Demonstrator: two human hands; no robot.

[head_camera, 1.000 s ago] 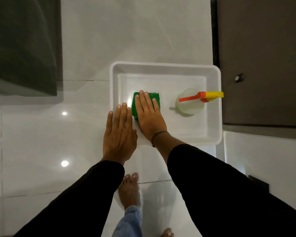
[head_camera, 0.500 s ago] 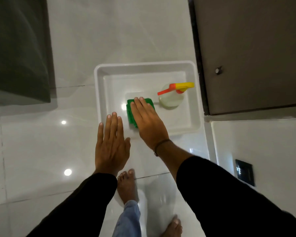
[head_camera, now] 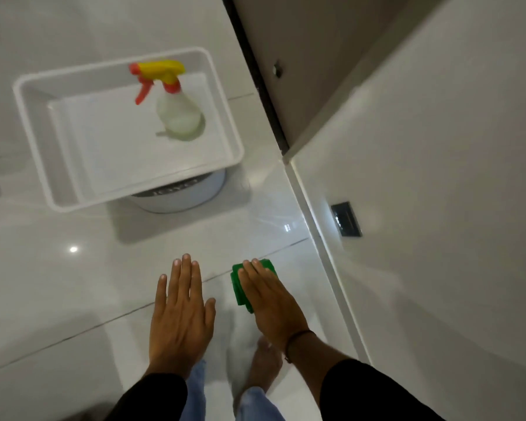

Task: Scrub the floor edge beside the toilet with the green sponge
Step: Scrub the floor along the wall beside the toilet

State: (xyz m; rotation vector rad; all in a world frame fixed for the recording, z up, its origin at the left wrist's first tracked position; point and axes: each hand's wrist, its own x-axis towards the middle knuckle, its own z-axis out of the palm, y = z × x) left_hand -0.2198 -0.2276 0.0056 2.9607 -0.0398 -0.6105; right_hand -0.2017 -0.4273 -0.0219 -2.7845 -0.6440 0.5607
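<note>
Spanning the frame: glossy white tiled floor [head_camera: 58, 284]. White tray [head_camera: 31, 123] sits raised on a round white container [head_camera: 182, 196]; spray bottle [head_camera: 176, 117] stands inside. Left hand [head_camera: 179, 311] flat, fingers spread, holding nothing. Right hand [head_camera: 271, 299] closed over green sponge [head_camera: 240, 287], above floor near the wall edge.

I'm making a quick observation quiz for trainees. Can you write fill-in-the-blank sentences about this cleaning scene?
1. The right hand holds a sponge whose colour is ____.
2. The spray bottle stands inside the white ____.
3. The left hand is open and holds ____.
4. The spray bottle's trigger is coloured ____.

Missing words: green; tray; nothing; red
</note>
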